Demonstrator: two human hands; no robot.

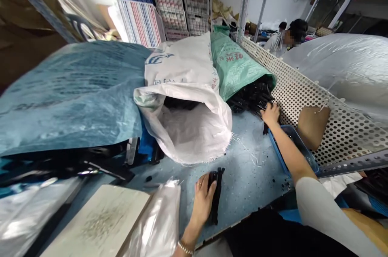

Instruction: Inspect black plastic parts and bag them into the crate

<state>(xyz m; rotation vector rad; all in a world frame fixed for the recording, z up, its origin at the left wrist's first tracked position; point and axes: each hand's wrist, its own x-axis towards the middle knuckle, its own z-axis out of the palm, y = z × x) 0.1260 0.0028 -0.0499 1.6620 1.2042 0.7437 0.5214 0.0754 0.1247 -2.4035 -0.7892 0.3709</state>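
Observation:
My left hand [203, 198] lies near the table's front edge, its fingers curled round a small bundle of long, thin black strips [217, 192]. At the mouth of a green woven sack [235, 63], my right hand [270, 114] has its fingers bent onto black pieces [254, 94] that spill out of it. Their exact kind is too dark to make out. Between my hands, a white woven sack [184, 63] gapes towards me, with something dark deep inside. Just below my right wrist sits a blue plastic tray [274, 144], partly covered by my forearm.
A large blue sack [72, 95] with black parts [106, 168] under it fills the left. A speckled board [100, 224] and clear plastic bags [159, 216] lie in front. A perforated metal panel [287, 87] borders the right; a person [291, 36] is beyond it.

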